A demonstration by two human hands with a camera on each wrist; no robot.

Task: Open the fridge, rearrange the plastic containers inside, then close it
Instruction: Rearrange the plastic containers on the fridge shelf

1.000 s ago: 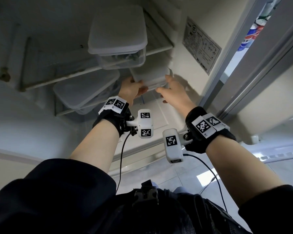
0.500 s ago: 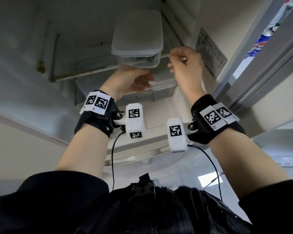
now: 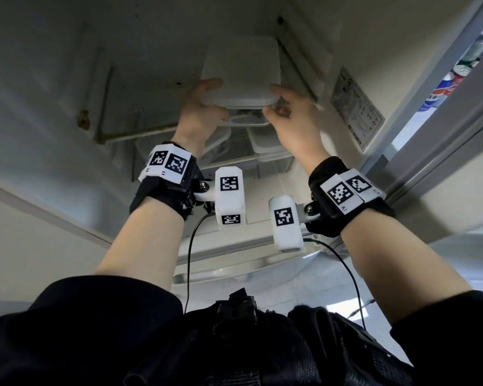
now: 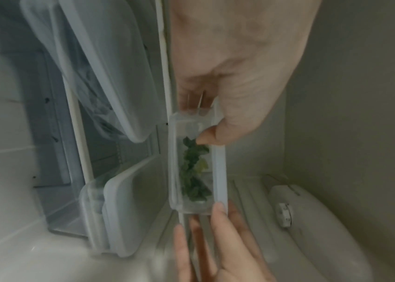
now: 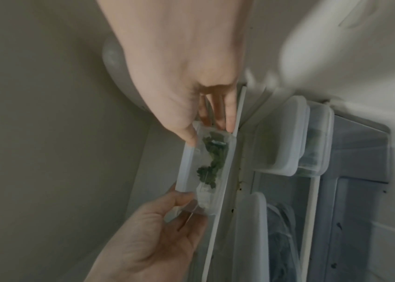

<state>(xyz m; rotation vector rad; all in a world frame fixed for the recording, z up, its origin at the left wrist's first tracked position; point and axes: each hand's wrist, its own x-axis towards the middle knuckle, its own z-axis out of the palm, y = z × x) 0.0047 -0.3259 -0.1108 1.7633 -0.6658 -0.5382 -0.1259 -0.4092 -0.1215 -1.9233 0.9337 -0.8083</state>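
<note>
The fridge (image 3: 354,29) is standing open, so the first step is judged done; the rearranging is under way and the closing is left. A plastic container (image 3: 241,72) with a white lid and green leaves inside is being held at the front edge of the upper wire shelf (image 3: 140,135), towards its right end. It is being gripped from both sides. The left hand (image 3: 200,112) is being curled around its left end, with the thumb lying on the lid and fingers seen through the clear wall underneath. The right hand (image 3: 289,112) is being curled around its right end in the same way: thumb on the lid's edge, fingers beneath. The container is thus lying between the two hands, touching both. Whether its base is resting on the shelf or being carried just above it cannot be told. Two more lidded containers (image 5: 285,137) are lying on the shelf below (image 5: 309,219), untouched, and may be judged as waiting to be moved.
</note>
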